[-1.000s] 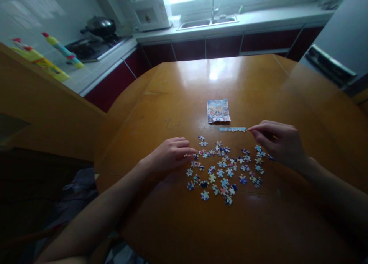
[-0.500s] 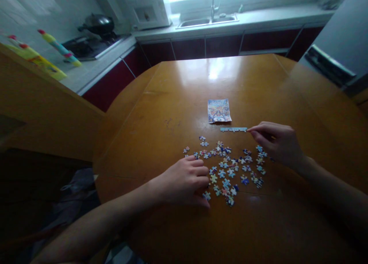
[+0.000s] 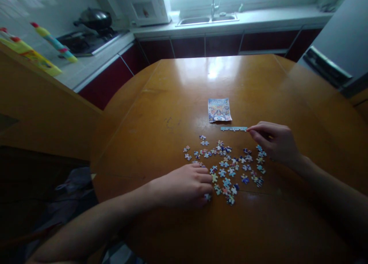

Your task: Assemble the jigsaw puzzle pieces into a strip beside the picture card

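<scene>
Many small jigsaw puzzle pieces lie loosely scattered on the wooden table between my hands. My left hand rests low at their left side, fingers curled down, with one puzzle piece showing between thumb and fingers. Most of its fingertips are hidden beneath the hand. Behind the pile, a narrow light-blue strip of joined puzzle pieces lies straight across. My right hand pinches the strip's right end between thumb and forefinger.
A small printed picture sheet lies just beyond the strip on the brown table. Past the table's far edge are a counter with a sink, a white microwave, and a stove with a dark pan. Bottles stand at the left.
My left hand has shifted slightly down, and its thumb has drawn in toward the fingers at the near puzzle piece. A piece behind the hand is uncovered. My right hand keeps its pinch.
</scene>
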A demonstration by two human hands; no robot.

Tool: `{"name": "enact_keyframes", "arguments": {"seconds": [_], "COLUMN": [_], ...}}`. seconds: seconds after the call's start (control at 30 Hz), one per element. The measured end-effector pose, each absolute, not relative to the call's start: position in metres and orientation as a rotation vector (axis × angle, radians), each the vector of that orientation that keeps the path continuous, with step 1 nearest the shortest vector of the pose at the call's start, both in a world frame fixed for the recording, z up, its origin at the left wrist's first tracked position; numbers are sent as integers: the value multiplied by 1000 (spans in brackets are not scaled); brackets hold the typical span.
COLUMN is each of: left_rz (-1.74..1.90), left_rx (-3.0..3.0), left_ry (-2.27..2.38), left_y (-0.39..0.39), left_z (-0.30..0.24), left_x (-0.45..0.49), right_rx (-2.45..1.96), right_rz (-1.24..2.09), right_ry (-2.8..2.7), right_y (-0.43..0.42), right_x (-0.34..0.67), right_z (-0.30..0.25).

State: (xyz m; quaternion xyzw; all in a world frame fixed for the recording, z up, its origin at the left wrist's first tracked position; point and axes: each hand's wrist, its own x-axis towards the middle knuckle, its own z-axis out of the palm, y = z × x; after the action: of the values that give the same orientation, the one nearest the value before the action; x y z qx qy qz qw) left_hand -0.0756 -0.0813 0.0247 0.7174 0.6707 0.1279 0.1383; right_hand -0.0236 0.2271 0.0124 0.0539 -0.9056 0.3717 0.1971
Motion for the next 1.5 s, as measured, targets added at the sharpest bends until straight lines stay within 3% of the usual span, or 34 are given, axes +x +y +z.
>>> {"name": "enact_keyframes", "arguments": {"seconds": [1.5], "left_rz": [467], "left_rx": [1916], "left_ry": [2144], "left_y": [-87], "left_z": [14], "left_x": [-80], "right_rx": [161], "right_rz": [1065], "right_ry": [-2512], "right_y": [229], "right_x": [-26], "right_z": [8]}}
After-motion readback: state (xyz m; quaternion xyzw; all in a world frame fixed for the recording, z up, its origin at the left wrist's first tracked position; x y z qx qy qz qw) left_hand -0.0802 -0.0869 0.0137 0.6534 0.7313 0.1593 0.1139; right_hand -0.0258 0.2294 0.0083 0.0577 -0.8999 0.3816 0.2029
